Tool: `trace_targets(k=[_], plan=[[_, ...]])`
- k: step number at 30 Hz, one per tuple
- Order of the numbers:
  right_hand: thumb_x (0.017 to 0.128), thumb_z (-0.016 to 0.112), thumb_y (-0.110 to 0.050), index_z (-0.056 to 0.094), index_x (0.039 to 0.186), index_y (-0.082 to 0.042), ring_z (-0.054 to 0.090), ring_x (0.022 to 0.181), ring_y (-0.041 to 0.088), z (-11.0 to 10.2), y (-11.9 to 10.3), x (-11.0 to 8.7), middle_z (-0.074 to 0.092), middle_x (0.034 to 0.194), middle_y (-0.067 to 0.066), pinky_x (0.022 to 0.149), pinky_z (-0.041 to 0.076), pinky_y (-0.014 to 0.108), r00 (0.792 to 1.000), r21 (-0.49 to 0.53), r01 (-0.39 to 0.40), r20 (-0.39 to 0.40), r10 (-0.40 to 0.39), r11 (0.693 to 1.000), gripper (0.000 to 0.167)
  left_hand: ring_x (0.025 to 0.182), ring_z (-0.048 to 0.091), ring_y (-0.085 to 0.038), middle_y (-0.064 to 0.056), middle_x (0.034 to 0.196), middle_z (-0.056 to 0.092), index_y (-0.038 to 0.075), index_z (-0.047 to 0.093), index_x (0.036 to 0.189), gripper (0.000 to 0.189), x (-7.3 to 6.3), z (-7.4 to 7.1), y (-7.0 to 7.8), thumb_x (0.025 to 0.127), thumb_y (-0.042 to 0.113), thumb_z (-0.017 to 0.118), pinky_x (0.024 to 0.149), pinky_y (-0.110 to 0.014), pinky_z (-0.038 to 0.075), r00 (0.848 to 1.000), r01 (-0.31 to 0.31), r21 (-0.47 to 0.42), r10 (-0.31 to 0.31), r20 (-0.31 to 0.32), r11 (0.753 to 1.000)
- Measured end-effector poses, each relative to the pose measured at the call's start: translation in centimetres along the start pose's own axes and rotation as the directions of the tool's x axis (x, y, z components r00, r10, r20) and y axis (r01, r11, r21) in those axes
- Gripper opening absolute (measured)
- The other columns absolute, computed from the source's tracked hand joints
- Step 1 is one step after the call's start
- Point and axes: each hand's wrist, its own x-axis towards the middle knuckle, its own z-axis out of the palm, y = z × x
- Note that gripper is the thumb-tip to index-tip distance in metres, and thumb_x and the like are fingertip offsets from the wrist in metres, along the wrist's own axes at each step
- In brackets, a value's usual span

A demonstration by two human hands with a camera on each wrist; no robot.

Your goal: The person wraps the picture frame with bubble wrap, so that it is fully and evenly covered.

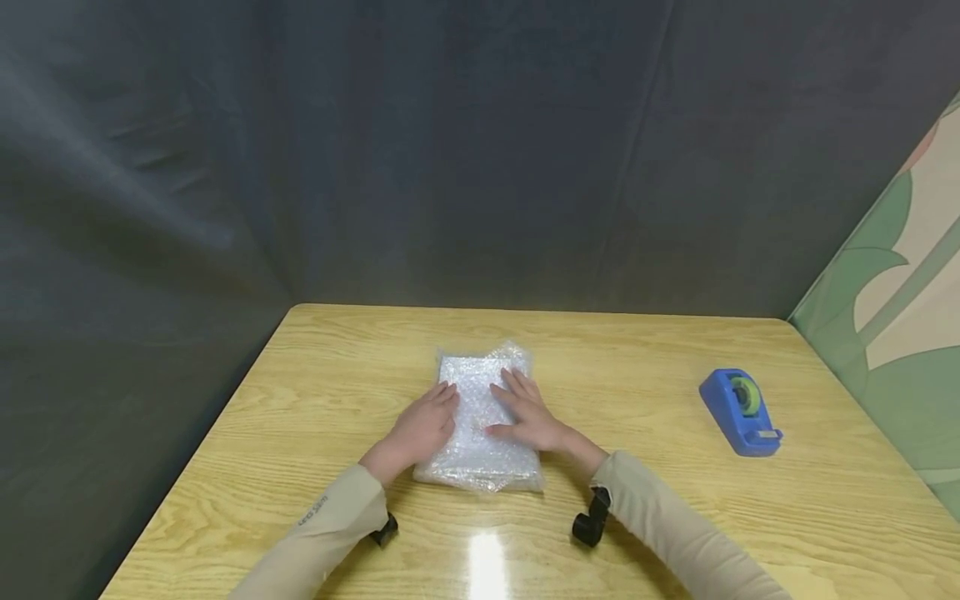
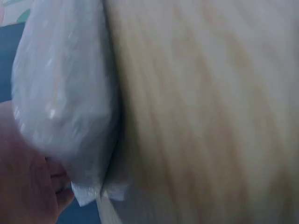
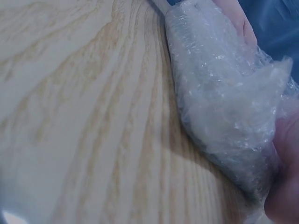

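Observation:
A flat, rectangular package in clear bubble wrap (image 1: 474,454) lies on the wooden table, its wrap edges sticking out at top and bottom. My left hand (image 1: 426,423) rests along the package's left side, fingers on top of the wrap. On the right, my other hand (image 1: 531,420) lies spread over the upper surface. The left wrist view has the wrapped package (image 2: 65,84) beside part of the left hand (image 2: 25,172). In the right wrist view, crinkled bubble wrap (image 3: 219,93) stands up in a loose flap near the right hand (image 3: 287,172). What is inside the wrap cannot be made out.
A blue tape dispenser (image 1: 738,414) with a greenish roll stands at the right of the table (image 1: 315,375). Behind and to the left hangs a dark curtain (image 1: 465,150). A patterned panel (image 1: 900,333) borders the right side.

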Motion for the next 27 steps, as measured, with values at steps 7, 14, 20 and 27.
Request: trace_targets(k=[7, 14, 20, 27], plan=[[0.083, 0.062, -0.035, 0.036, 0.135, 0.006, -0.001, 0.135, 0.040, 0.1, 0.2, -0.1, 0.010, 0.147, 0.027, 0.107, 0.000, 0.057, 1.000, -0.006, 0.002, -0.012, -0.002, 1.000, 0.071, 0.126, 0.035, -0.032, -0.018, 0.135, 0.041, -0.003, 0.046, 0.126, 0.050, 1.0, -0.9, -1.7, 0.090, 0.031, 0.052, 0.105, -0.045, 0.029, 0.999, -0.046, -0.193, 0.045, -0.009, 0.980], [0.083, 0.061, -0.034, 0.036, 0.135, 0.005, 0.000, 0.136, 0.040, 0.3, 0.1, 0.0, 0.011, 0.147, 0.026, 0.108, 0.000, 0.057, 1.000, -0.024, 0.017, -0.026, -0.017, 1.000, 0.070, 0.138, 0.008, -0.029, -0.015, 0.150, 0.009, 0.002, 0.020, 0.143, 0.087, 2.4, -0.4, -2.6, 0.083, 0.056, 0.052, 0.112, -0.042, 0.011, 0.995, -0.049, -0.064, 0.054, 0.086, 0.997], [0.083, 0.060, -0.036, 0.034, 0.136, 0.004, -0.001, 0.136, 0.039, 0.4, 0.1, 0.0, 0.009, 0.147, 0.025, 0.108, 0.000, 0.056, 1.000, -0.032, 0.001, -0.025, -0.002, 1.000, 0.071, 0.139, 0.002, -0.024, -0.010, 0.151, 0.006, 0.007, 0.017, 0.145, 0.097, 3.2, 0.1, -3.0, 0.076, 0.067, 0.051, 0.112, -0.041, 0.008, 0.991, -0.046, -0.026, 0.048, 0.121, 0.999], [0.081, 0.062, -0.034, 0.036, 0.135, 0.004, -0.001, 0.136, 0.039, 0.5, 0.2, 0.0, 0.010, 0.147, 0.026, 0.108, 0.000, 0.056, 0.999, -0.025, 0.010, -0.036, -0.011, 1.000, 0.071, 0.139, -0.001, -0.022, -0.005, 0.152, 0.004, 0.010, 0.015, 0.145, 0.104, 3.7, 0.4, -3.0, 0.071, 0.072, 0.051, 0.112, -0.039, 0.006, 0.991, -0.035, -0.012, 0.036, 0.131, 0.999]])
